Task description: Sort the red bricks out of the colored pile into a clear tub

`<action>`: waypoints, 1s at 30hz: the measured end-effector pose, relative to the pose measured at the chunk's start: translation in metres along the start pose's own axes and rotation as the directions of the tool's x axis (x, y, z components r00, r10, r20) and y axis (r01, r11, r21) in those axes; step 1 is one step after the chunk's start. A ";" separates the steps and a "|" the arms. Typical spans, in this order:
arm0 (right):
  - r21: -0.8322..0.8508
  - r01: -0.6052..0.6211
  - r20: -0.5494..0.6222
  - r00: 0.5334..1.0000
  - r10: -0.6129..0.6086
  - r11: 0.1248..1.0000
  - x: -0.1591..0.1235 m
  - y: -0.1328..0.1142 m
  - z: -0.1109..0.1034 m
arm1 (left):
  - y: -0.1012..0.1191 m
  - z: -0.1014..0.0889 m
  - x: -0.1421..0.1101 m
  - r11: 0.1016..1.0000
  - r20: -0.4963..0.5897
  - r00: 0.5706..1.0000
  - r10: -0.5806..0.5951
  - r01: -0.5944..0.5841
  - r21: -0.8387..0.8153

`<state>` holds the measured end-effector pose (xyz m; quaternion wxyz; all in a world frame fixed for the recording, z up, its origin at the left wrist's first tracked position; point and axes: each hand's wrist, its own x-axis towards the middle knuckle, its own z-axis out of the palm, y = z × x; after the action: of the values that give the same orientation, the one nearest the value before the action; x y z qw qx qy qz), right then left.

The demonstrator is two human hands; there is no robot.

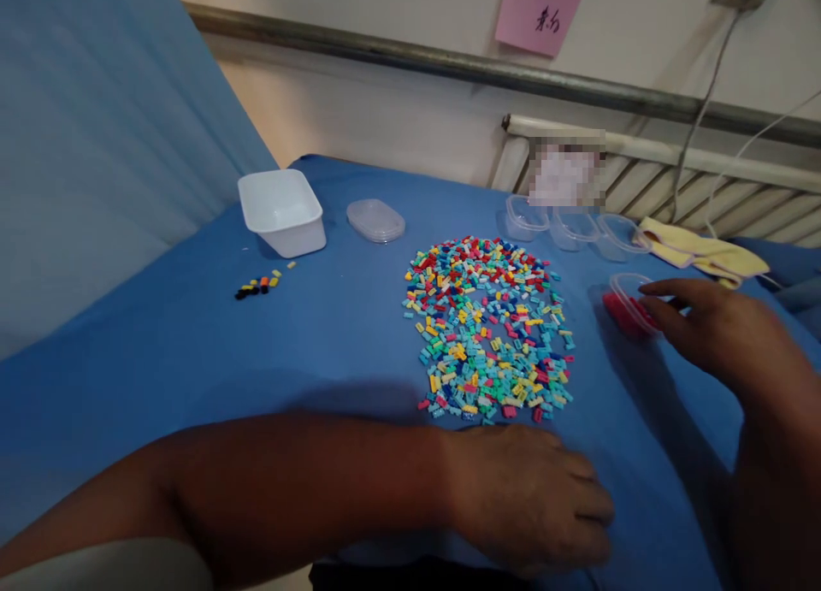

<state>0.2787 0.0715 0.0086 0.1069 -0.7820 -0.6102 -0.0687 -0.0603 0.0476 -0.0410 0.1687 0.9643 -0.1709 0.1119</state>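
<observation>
My right hand (724, 326) is at the right, its thumb and fingers closed on the near rim of a small clear plastic tub (632, 287). Red toy bricks (625, 316) lie inside that tub. My left arm stretches across the front of the table. At its end, my left hand (532, 497) rests knuckles up just in front of a wide pile of small mixed-colour toy bricks (491, 339), with its fingers curled under. The fingertips are hidden, so whatever they may hold cannot be seen.
Three clear tubs (574, 229) stand in a row at the back right, beside a folded yellow cloth (699, 249). Stacked clear lids (375, 221) lie at the back middle. Left of them is a white bin (282, 210), with several black, yellow and orange bricks (262, 283) before it.
</observation>
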 end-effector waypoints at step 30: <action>0.433 0.694 0.017 0.632 -0.775 0.575 0.036 -0.222 0.042 | -0.001 -0.002 0.002 1.000 -0.025 1.000 0.013 -0.013 0.001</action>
<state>0.0713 0.1670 -0.0046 0.1570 -0.4211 -0.8882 0.0957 -0.0583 0.0485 -0.0392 0.1700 0.9616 -0.1752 0.1254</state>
